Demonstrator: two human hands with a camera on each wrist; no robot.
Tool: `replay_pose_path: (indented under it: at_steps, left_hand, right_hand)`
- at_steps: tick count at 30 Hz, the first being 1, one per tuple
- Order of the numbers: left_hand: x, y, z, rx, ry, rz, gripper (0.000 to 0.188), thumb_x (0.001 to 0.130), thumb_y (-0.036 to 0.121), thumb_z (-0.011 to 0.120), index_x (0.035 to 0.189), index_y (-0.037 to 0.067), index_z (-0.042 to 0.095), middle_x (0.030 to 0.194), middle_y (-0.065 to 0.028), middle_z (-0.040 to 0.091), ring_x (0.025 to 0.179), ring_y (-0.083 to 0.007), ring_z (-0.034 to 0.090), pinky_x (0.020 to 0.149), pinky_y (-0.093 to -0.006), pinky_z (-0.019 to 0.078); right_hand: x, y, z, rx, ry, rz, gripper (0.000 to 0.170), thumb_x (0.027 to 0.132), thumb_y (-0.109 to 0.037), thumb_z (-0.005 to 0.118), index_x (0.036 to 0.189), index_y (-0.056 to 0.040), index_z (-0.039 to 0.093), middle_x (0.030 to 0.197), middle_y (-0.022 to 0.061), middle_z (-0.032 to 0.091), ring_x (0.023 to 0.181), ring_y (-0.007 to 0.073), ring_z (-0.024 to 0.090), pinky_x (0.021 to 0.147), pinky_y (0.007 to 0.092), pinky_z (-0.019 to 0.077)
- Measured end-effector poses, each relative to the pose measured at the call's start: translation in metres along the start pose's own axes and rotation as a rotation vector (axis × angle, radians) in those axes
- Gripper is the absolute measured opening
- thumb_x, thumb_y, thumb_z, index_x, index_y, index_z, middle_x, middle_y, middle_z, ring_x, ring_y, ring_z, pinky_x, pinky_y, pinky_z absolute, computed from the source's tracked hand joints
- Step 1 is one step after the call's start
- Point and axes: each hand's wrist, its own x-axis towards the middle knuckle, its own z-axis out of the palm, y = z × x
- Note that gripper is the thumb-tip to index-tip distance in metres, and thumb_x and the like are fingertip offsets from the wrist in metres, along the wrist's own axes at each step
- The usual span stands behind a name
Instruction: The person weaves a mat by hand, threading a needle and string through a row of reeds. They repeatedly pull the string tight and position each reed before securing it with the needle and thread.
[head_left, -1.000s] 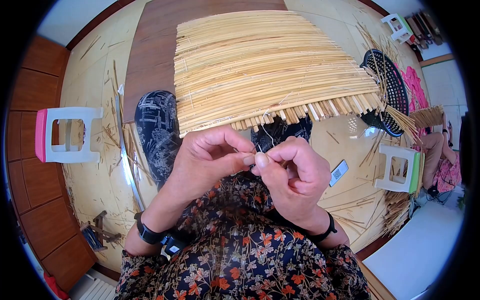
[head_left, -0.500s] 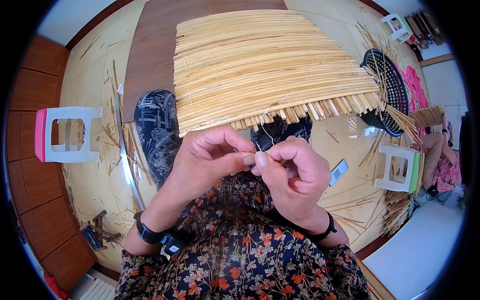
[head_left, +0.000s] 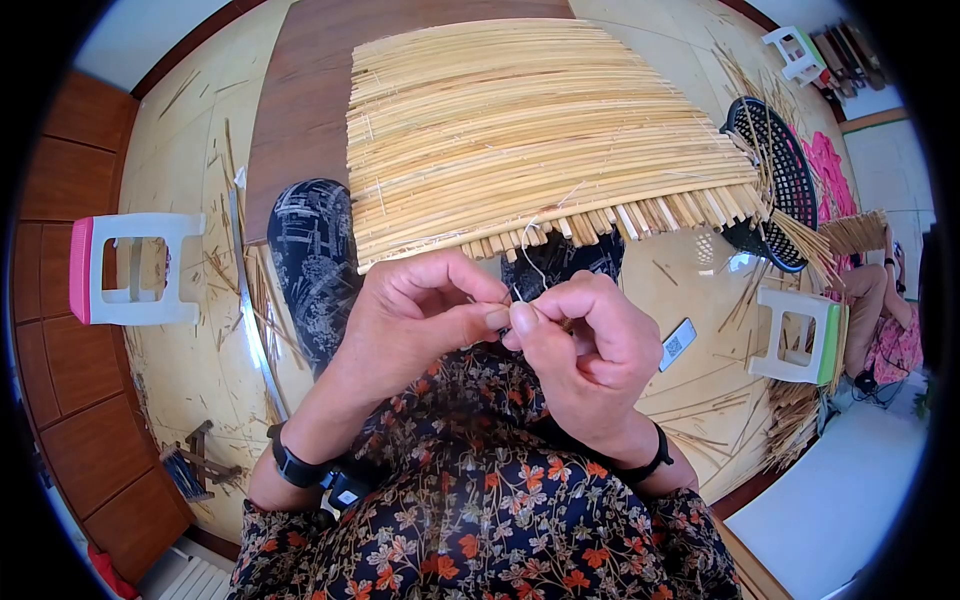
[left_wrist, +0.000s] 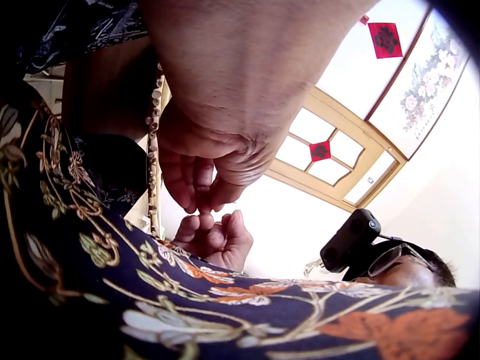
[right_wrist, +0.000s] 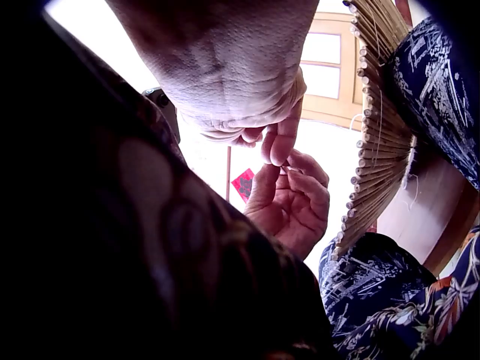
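Note:
My left hand (head_left: 425,305) and right hand (head_left: 590,350) meet fingertip to fingertip above my lap. A white thread (head_left: 533,260) runs from the near edge of a mat of pale stalks (head_left: 540,130) down to the fingers. Thumb and forefinger of each hand pinch at its end; whether a needle is held there I cannot tell, as the fingertips cover it. In the left wrist view the right hand (left_wrist: 217,238) faces the left fingertips closely. The right wrist view shows the left hand (right_wrist: 296,202) with curled fingers just below the right thumb and forefinger.
The mat lies over a brown table (head_left: 300,110) and my knees. A dark basket (head_left: 770,180) with loose stalks stands at the right. Stools flank me, one pink and white (head_left: 140,270), one green and white (head_left: 800,337). A metal strip (head_left: 250,310) and stalks litter the floor.

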Motion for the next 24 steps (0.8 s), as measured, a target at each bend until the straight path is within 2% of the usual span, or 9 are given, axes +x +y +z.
replay_pose_path:
  at_steps: [7, 9, 10, 13, 15, 24]
  left_hand:
    - [0.0, 0.002, 0.001, 0.009, -0.003, 0.009, 0.009, 0.084, -0.003, 0.072, 0.09, 0.0, 0.067, 0.09, -0.0045, 0.068, 0.078, -0.0075, 0.063, 0.068, -0.0211, 0.0509]
    - [0.0, 0.001, 0.001, 0.021, 0.004, 0.004, 0.009, 0.083, -0.003, 0.072, 0.09, 0.0, 0.067, 0.09, -0.0045, 0.068, 0.079, -0.0077, 0.063, 0.069, -0.0213, 0.051]
    - [0.0, 0.001, 0.001, 0.034, 0.011, -0.001, 0.009, 0.083, -0.003, 0.072, 0.09, 0.001, 0.067, 0.089, -0.0045, 0.068, 0.079, -0.0078, 0.063, 0.069, -0.0214, 0.0511]
    - [0.0, 0.0, 0.0, 0.015, 0.007, 0.003, 0.009, 0.083, -0.003, 0.072, 0.089, 0.001, 0.067, 0.089, -0.0045, 0.068, 0.079, -0.008, 0.063, 0.07, -0.0218, 0.0514]
    - [0.0, -0.001, -0.001, 0.024, 0.008, 0.004, 0.009, 0.083, -0.003, 0.072, 0.089, 0.001, 0.067, 0.089, -0.0044, 0.068, 0.079, -0.008, 0.063, 0.07, -0.0219, 0.0515]
    - [0.0, 0.0, -0.001, 0.028, 0.006, 0.004, 0.008, 0.083, -0.003, 0.072, 0.089, 0.001, 0.067, 0.089, -0.0041, 0.068, 0.08, -0.008, 0.063, 0.072, -0.0224, 0.0519]
  right_hand:
    - [0.001, -0.001, -0.003, 0.004, 0.002, 0.012, 0.012, 0.079, 0.0, 0.073, 0.075, -0.0023, 0.063, 0.064, 0.0046, 0.059, 0.052, 0.01, 0.055, 0.048, 0.0234, 0.0409]
    - [0.001, -0.001, -0.01, -0.052, -0.151, -0.053, 0.007, 0.088, 0.004, 0.065, 0.084, 0.0025, 0.059, 0.076, 0.0069, 0.062, 0.064, 0.0091, 0.064, 0.054, 0.0192, 0.0487]
    - [0.001, -0.001, -0.01, -0.052, -0.151, -0.053, 0.007, 0.088, 0.004, 0.065, 0.084, 0.0025, 0.059, 0.076, 0.0069, 0.062, 0.064, 0.0091, 0.064, 0.054, 0.0192, 0.0487]
    - [0.0, -0.001, -0.008, -0.06, -0.141, -0.046, 0.007, 0.088, 0.004, 0.065, 0.084, 0.0024, 0.059, 0.075, 0.0064, 0.061, 0.064, 0.0088, 0.064, 0.054, 0.019, 0.0488]
    - [0.001, -0.001, -0.001, -0.001, -0.01, 0.009, 0.012, 0.079, 0.0, 0.073, 0.075, -0.002, 0.062, 0.064, 0.0045, 0.059, 0.052, 0.01, 0.054, 0.048, 0.0233, 0.0407]
    - [0.001, 0.0, 0.001, 0.014, -0.006, 0.036, 0.011, 0.08, 0.0, 0.072, 0.075, -0.0018, 0.062, 0.064, 0.0045, 0.058, 0.053, 0.0093, 0.054, 0.048, 0.0231, 0.0409]
